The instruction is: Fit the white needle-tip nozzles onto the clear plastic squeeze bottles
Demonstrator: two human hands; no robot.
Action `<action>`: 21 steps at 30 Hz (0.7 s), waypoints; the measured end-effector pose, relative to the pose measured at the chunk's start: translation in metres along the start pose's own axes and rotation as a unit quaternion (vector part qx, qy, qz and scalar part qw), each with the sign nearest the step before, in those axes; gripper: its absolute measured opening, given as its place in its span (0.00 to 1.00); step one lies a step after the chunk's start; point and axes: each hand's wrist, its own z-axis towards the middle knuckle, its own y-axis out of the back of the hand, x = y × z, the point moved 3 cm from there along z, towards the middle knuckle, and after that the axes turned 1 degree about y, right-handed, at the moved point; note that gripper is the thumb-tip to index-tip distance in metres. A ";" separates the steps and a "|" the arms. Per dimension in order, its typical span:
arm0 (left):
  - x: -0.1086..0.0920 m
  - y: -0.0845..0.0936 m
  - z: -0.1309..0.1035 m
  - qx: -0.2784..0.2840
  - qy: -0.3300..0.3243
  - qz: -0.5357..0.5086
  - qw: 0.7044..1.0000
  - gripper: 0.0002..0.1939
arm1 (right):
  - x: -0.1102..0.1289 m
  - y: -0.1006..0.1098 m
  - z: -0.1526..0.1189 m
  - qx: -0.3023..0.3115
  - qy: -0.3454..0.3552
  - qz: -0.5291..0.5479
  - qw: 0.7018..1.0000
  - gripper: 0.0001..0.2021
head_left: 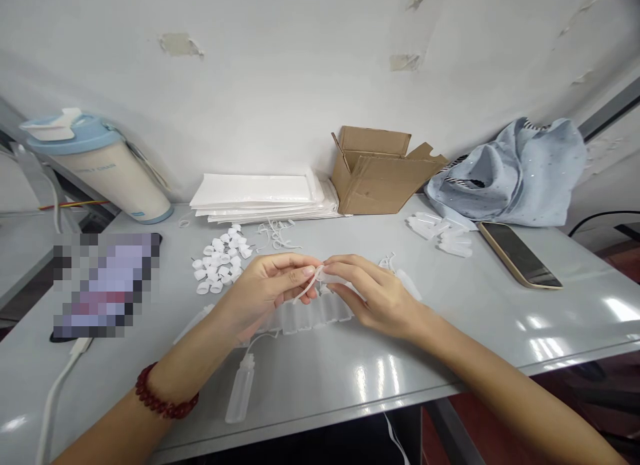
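Note:
Over the middle of the grey table, my left hand (270, 278) pinches a thin white cord (304, 291) between thumb and fingers. My right hand (375, 295) meets it from the other side, its fingertips closed at the cord's loop. Whether a bottle hangs from this cord is hidden by my fingers. Just below lie several clear plastic bottles (315, 315) side by side, partly covered by my hands. Nearer the front edge rests a single small bottle (241, 391) with a cord at its neck. White caps (215, 268) are heaped left of my left hand, and loose cords (276, 235) lie behind it.
At the back stand white padded envelopes (255, 188), an open cardboard box (380, 181) and a light blue cloth bag (515, 171). A tumbler (115, 175) and a blurred-out phone (107, 285) with a cable are left. More bottles (440, 233) and another phone (520, 255) lie right.

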 end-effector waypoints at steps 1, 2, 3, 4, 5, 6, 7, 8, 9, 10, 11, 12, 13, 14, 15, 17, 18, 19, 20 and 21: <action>0.000 0.000 0.000 0.000 0.002 0.000 1.000 0.07 | 0.000 0.000 0.000 0.000 -0.001 0.001 1.000 0.14; 0.001 0.001 0.000 0.000 0.003 -0.002 1.000 0.08 | 0.000 0.000 0.000 0.001 -0.002 0.004 1.000 0.14; 0.001 0.001 0.001 0.001 0.004 -0.004 1.000 0.08 | 0.000 -0.001 0.000 0.001 -0.002 0.006 1.000 0.14; 0.001 0.001 0.001 0.001 0.006 -0.007 1.000 0.08 | 0.000 -0.001 0.000 -0.001 -0.002 0.010 1.000 0.14; 0.002 0.001 0.001 0.002 0.009 -0.010 1.000 0.08 | 0.001 -0.001 0.000 -0.002 -0.003 0.013 1.000 0.14; 0.002 0.001 0.001 0.002 0.011 -0.011 1.000 0.08 | 0.001 -0.001 0.000 -0.003 -0.004 0.017 1.000 0.14; 0.002 0.001 0.001 0.002 0.014 -0.012 1.000 0.08 | 0.001 -0.001 0.000 -0.003 -0.005 0.020 1.000 0.14; 0.002 0.001 0.001 0.002 0.016 -0.013 1.000 0.08 | 0.001 -0.001 0.001 -0.002 -0.007 0.022 1.000 0.14; 0.002 0.001 0.001 0.001 0.018 -0.012 1.000 0.08 | 0.001 -0.001 0.001 -0.001 -0.008 0.025 1.000 0.14; 0.002 0.000 0.001 0.000 0.019 -0.013 1.000 0.08 | 0.001 -0.001 0.001 -0.001 -0.010 0.028 1.000 0.14; 0.002 0.000 0.001 0.000 0.020 -0.013 1.000 0.08 | 0.001 0.000 0.001 -0.001 -0.012 0.033 0.999 0.14; 0.002 0.000 0.001 -0.002 0.020 -0.012 1.000 0.08 | 0.001 0.000 0.000 0.000 -0.015 0.038 0.999 0.14; 0.001 -0.001 0.000 -0.003 0.021 -0.008 1.000 0.08 | 0.001 0.000 0.000 0.001 -0.018 0.043 0.999 0.15; 0.001 -0.001 0.000 -0.006 0.022 -0.003 1.000 0.08 | 0.001 0.000 0.000 0.003 -0.021 0.047 0.999 0.15; 0.001 -0.001 0.000 -0.008 0.022 0.003 1.000 0.09 | 0.001 0.000 0.000 0.005 -0.025 0.051 0.998 0.15; 0.001 -0.001 -0.001 -0.017 0.021 0.015 1.000 0.09 | 0.001 -0.001 0.000 0.012 -0.035 0.060 0.998 0.15; 0.000 -0.002 -0.001 -0.021 0.020 0.020 0.999 0.09 | 0.000 -0.001 0.000 0.015 -0.039 0.066 0.997 0.15; 0.000 -0.002 -0.001 -0.026 0.017 0.024 0.999 0.09 | 0.000 -0.001 0.000 0.018 -0.043 0.070 0.996 0.15; 0.000 -0.003 -0.001 -0.030 0.012 0.029 0.999 0.08 | 0.000 -0.001 0.000 0.020 -0.045 0.073 0.996 0.15; 0.000 -0.003 -0.001 -0.035 0.006 0.036 0.999 0.08 | -0.001 -0.001 0.000 0.022 -0.046 0.075 0.996 0.16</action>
